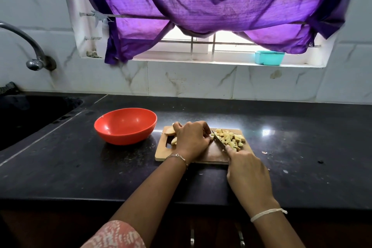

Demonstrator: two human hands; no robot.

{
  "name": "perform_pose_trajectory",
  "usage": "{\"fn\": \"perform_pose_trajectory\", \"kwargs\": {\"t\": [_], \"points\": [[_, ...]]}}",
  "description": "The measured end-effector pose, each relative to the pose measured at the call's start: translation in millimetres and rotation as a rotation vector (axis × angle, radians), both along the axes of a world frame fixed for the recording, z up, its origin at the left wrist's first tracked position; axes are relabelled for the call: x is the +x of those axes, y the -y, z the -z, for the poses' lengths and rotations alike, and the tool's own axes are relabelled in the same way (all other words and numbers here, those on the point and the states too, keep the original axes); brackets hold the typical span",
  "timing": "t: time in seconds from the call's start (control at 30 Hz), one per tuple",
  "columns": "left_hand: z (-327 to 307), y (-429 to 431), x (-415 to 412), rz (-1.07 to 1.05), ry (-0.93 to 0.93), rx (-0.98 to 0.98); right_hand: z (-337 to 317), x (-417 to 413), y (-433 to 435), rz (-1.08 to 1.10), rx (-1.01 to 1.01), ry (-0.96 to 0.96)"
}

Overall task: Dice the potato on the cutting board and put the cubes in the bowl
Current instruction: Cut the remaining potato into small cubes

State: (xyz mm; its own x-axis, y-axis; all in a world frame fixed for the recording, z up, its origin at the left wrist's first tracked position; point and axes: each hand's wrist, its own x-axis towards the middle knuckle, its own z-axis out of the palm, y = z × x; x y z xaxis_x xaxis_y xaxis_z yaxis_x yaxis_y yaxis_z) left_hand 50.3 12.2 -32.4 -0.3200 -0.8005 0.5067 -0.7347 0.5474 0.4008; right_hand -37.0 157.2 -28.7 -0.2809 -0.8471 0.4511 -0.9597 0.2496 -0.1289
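Left hand (192,137) curls over the potato (170,131) on the board (213,156). Right hand (245,169) grips the knife (218,140). Cubes (230,138) lie right of the blade, and the empty bowl (124,126) sits beyond the left hand. The potato is probably firm and wet-slippery, so it is best pinned from above with fingertips tucked.

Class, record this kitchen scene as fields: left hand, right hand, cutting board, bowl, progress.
left hand: fingers curled over the potato
right hand: grips the knife, blade down beside the left fingers
cutting board: wooden, on black counter; potato cubes piled on its right side
bowl: red, empty, left of the board
progress: cubes cut, none in the bowl yet
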Motion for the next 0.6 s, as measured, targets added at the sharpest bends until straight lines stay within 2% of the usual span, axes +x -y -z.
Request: {"fn": "perform_pose_trajectory", "kwargs": {"t": [0.6], "points": [[2.2,7.7,-12.1,0.002,0.046,0.012,-7.7,-3.7,-18.3,-0.004,-0.046,0.142]]}}
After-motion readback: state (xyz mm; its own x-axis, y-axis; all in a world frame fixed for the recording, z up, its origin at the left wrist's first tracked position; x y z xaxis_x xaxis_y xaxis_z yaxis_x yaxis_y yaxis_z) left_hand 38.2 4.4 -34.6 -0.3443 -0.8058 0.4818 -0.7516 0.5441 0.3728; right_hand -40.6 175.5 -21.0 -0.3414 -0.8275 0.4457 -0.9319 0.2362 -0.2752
